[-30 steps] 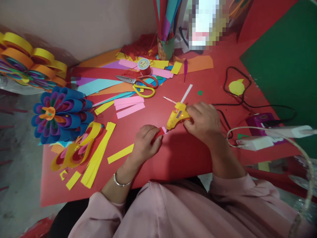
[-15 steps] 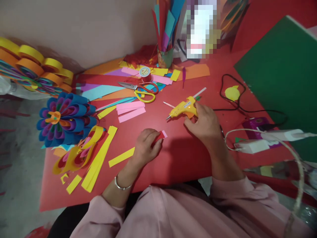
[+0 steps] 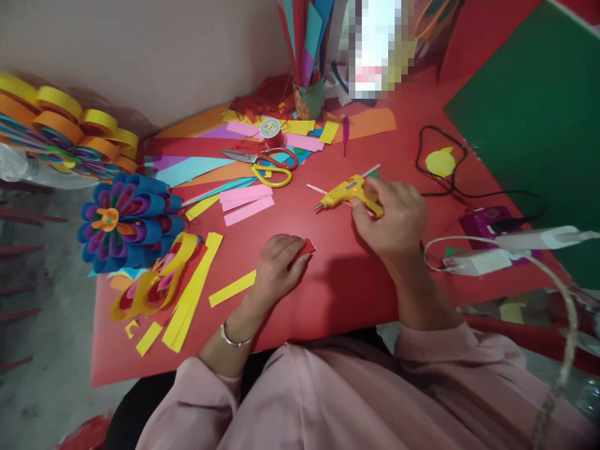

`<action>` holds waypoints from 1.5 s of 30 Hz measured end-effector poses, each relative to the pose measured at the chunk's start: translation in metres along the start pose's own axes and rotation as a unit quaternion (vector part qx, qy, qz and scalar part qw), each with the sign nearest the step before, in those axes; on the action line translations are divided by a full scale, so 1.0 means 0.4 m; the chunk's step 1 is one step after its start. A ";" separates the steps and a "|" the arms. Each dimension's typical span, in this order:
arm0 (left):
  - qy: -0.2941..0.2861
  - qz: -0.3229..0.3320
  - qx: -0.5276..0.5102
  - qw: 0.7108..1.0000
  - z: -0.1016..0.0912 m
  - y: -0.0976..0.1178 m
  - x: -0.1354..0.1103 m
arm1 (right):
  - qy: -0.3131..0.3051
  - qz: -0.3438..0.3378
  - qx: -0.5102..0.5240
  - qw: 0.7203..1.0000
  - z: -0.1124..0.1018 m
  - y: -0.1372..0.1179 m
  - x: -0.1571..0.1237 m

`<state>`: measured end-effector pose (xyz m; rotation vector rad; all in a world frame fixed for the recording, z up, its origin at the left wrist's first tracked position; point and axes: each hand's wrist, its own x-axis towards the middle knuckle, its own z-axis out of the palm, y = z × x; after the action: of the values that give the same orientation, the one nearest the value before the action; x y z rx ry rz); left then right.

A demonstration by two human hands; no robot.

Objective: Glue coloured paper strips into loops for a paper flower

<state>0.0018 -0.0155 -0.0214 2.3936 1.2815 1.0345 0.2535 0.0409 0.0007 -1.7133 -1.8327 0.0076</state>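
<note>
My left hand [image 3: 280, 265] is closed on a small red paper strip [image 3: 308, 246] near the middle of the red table [image 3: 337, 281]. Only one end of that strip shows past my fingers. A yellow paper strip [image 3: 233, 289] comes out from beside my left wrist. My right hand [image 3: 394, 215] is at the handle of a yellow hot glue gun [image 3: 345, 191], thumb and forefinger apart. The gun lies on its side, nozzle pointing left, a clear glue stick in its back. Scissors [image 3: 274, 167] with one red and one yellow handle lie farther back.
Pink strips [image 3: 246, 203] and long yellow strips [image 3: 194, 294] lie left. Beside them stand a blue and purple paper flower [image 3: 131, 222] and yellow loops [image 3: 154, 281]. A thread spool [image 3: 272, 132] sits behind the scissors. A black cord [image 3: 452, 195] and white plugs [image 3: 482, 261] are right.
The glue gun has turned and lies flat, its handle now showing as my right hand's fingers loosen from it. The pink end by the red strip no longer shows. The view has shifted slightly.
</note>
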 end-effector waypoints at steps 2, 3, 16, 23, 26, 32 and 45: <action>-0.001 0.002 0.009 1.000 0.001 0.002 0.001 | -0.004 -0.025 0.059 0.998 0.003 -0.018 -0.011; -0.002 0.002 0.013 1.000 0.001 0.003 0.002 | -0.016 -0.036 0.084 0.996 0.009 -0.027 -0.019; -0.006 0.006 0.022 1.000 0.002 0.008 0.006 | -0.198 -0.132 0.190 0.952 0.056 -0.079 -0.070; -0.013 -0.004 0.016 1.000 0.004 0.007 0.000 | -0.247 -0.105 0.232 0.935 0.051 -0.084 -0.066; -0.020 -0.011 0.020 1.000 0.003 0.010 0.002 | -0.262 -0.104 0.233 0.931 0.049 -0.084 -0.065; -0.024 -0.028 0.039 0.999 0.003 0.016 0.003 | -0.259 -0.141 0.196 0.935 0.052 -0.086 -0.066; -0.012 -0.014 0.043 0.999 0.010 0.013 0.003 | -0.268 -0.114 0.218 0.932 0.062 -0.083 -0.072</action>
<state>0.0083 -0.0173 -0.0212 2.4348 1.3736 0.9601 0.2117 0.0198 -0.0180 -1.2473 -2.1924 0.7975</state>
